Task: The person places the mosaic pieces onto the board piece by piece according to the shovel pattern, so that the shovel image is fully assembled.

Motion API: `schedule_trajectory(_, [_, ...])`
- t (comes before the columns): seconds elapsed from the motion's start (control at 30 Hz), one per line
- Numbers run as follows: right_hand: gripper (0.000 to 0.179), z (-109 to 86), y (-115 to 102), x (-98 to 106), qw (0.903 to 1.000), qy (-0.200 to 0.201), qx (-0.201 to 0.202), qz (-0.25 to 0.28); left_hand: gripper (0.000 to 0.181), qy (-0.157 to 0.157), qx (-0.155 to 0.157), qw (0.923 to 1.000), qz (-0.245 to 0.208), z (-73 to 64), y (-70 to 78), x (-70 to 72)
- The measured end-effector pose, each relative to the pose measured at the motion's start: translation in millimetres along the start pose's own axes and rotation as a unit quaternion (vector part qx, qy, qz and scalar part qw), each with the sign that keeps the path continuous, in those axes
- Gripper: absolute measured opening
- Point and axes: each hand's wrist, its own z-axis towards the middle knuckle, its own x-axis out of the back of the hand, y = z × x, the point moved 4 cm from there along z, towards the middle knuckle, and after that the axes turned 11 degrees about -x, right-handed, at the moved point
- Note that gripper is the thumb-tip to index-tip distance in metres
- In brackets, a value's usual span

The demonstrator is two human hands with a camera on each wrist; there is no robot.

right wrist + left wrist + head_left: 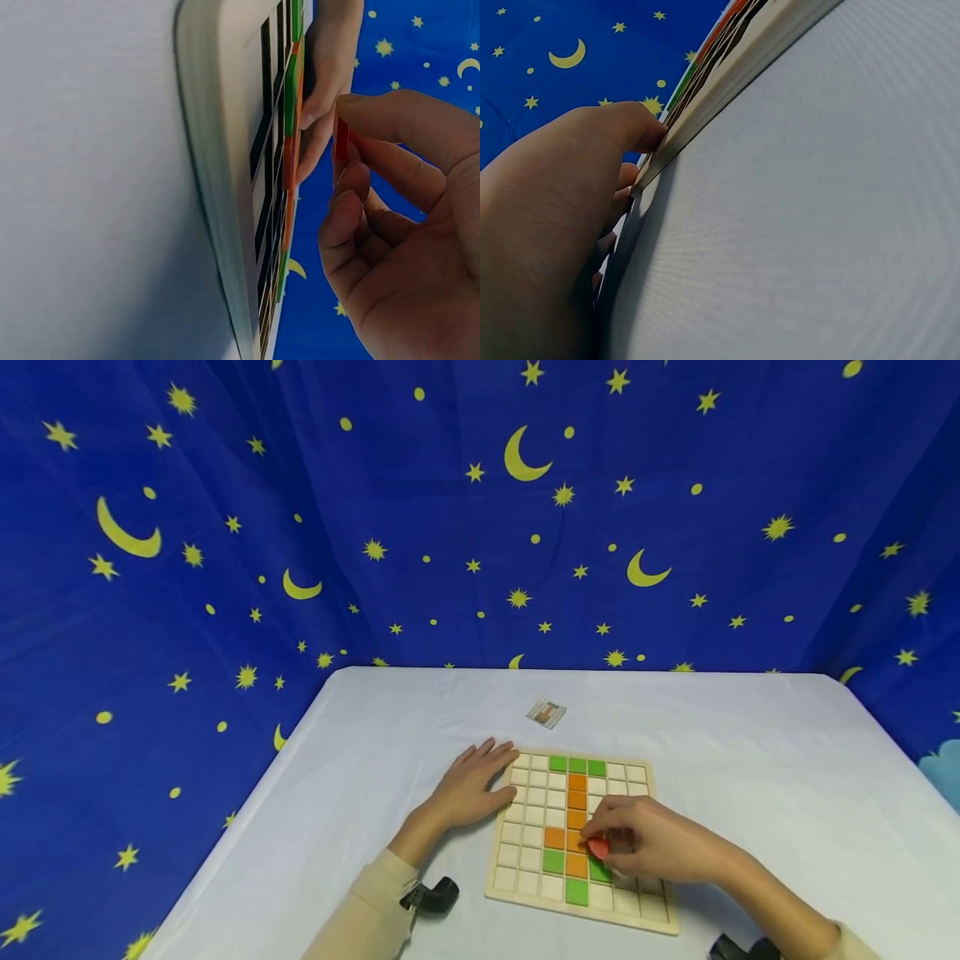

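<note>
A wooden grid board (581, 912) lies on the table, holding white squares along with orange tiles (577, 819) and green tiles (577, 892). My right hand (656, 842) pinches a small red tile (598, 848) between thumb and fingers, over the middle of the board. In the right wrist view the red tile (342, 139) is seen edge-on, apart from the board's surface. My left hand (471, 787) rests at the board's left edge with fingers extended. In the left wrist view, that hand's thumb touches the board's side (705, 105).
A small card (547, 713) printed with a coloured grid pattern lies behind the board. White cloth covers the table (405, 718). A blue curtain (450, 518) with yellow moons and stars hangs behind and at the sides. Black wrist devices (435, 896) sit on both forearms.
</note>
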Motion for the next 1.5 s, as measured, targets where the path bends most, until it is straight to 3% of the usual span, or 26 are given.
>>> schedule_trajectory(0.27, [0.027,3.8,-5,-3,0.9999,-0.010,-0.011,-0.004,0.062,0.001,0.003,1.0000,0.000,-0.1,0.3,1.2])
schedule_trajectory(0.57, [0.028,2.4,-14,-11,0.9990,-0.007,0.044,0.010,0.062,0.006,0.000,1.0000,-0.002,-2.5,1.1,0.1])
schedule_trajectory(0.93, [0.026,8.3,-24,-20,0.9975,-0.011,0.069,-0.003,0.062,0.007,-0.002,1.0000,0.001,-3.4,0.6,-1.4])
schedule_trajectory(1.2, [0.026,15.5,-32,-26,0.9974,-0.034,0.064,0.003,0.062,0.001,0.002,1.0000,-0.001,-1.8,1.8,0.5])
schedule_trajectory(1.5, [0.023,24.0,-42,-38,0.9944,-0.048,0.093,-0.018,0.062,-0.001,0.008,1.0000,0.005,-0.8,1.5,-0.7])
